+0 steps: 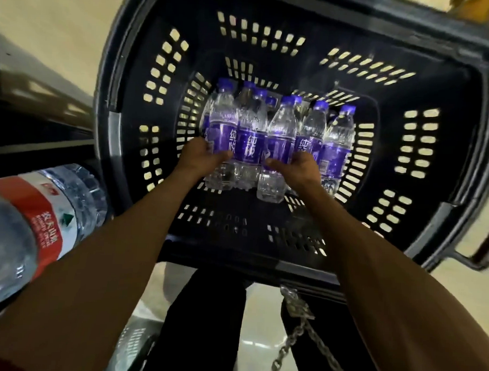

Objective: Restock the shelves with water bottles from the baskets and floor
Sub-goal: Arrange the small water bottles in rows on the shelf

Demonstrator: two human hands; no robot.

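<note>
Two bottles are being taken at once. The left grip (202, 155) is closed round the leftmost bottle (222, 128) at label height, with the thumb laid across the front. The right grip (297, 168) is clamped the same way on the centre-right bottle (280, 136); its fingers are hidden behind the bottle. One bottle between the two held ones is untouched.

The remaining purple-capped bottles (338, 139) are packed side by side, touching, at the bottom of the dark basket (272, 38) in the centre of the frame, caps toward the upper frame. Whether they stand or lean cannot be told.

Judged best practice for the lift:
- Both bottles should be drawn straight out along their own axis, since the neighbours touch and a sideways pull would likely topple the row.
- The hold should be kept on the label band; the clear ribbed plastic looks thin and is expected to flex and slip lower down.
- The perforated basket wall should be cleared before any turn toward the shelf.
- The large red-labelled bottle (48, 213) at lower left lies just beside the left forearm, so an elbow swing could knock it.
</note>
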